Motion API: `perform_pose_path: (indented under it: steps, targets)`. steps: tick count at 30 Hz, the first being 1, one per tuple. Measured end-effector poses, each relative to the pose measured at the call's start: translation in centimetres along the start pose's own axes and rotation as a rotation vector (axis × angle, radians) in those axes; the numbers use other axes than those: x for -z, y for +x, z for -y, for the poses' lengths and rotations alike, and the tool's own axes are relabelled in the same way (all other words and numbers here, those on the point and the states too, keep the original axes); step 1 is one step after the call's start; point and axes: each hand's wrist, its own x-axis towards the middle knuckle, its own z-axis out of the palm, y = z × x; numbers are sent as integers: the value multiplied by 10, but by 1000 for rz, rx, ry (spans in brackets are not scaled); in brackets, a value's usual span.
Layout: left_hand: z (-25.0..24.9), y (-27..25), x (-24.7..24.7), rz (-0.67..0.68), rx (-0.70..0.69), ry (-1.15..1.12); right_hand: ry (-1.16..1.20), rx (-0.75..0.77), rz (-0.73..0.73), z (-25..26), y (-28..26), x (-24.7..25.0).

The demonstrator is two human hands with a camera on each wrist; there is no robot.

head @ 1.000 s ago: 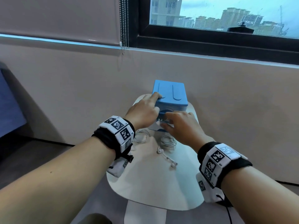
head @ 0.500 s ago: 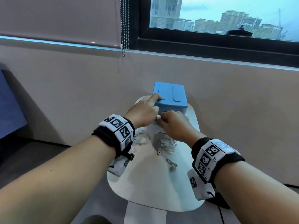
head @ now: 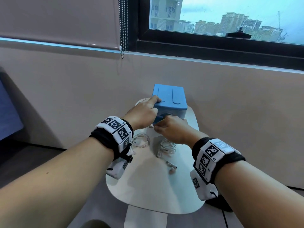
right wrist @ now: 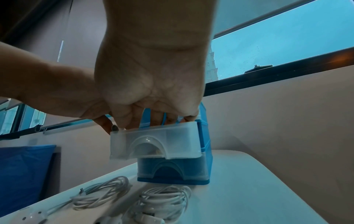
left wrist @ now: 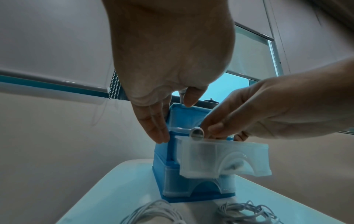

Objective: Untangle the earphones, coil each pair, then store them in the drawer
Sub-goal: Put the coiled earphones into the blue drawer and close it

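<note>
Earphones, 2 white corded pairs, lie coiled side by side on the white table (head: 148,191): one (head: 140,140) left, one (head: 167,146) right, just before the small blue plastic drawer box (head: 171,99). Coiling looks done; storing is left. Left hand (head: 143,115), fingers straight, steadies the box, while right hand (head: 172,130) pinches the translucent upper drawer (right wrist: 155,144), drawn partly out.

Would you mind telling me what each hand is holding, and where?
The right hand grips the translucent upper drawer by its top front rim; the left hand steadies the blue drawer box at its left top edge.
</note>
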Motion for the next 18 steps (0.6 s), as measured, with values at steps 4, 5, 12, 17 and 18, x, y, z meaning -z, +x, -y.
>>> perform_pose_path:
  steps: [4,5,12,17,18]
  targets:
    - [0,0,1,1,-4,2,-27,-37,38,4,1,-2]
    - [0,0,1,2,0,2,-41,-32,21,5,1,-3]
    - [1,0,1,16,12,-13,72,78,-252,7,7,-11]
    - [1,1,1,5,7,-17,71,110,-192,11,4,-10]
    - [1,1,1,3,5,-17,7,108,-173,12,4,-11]
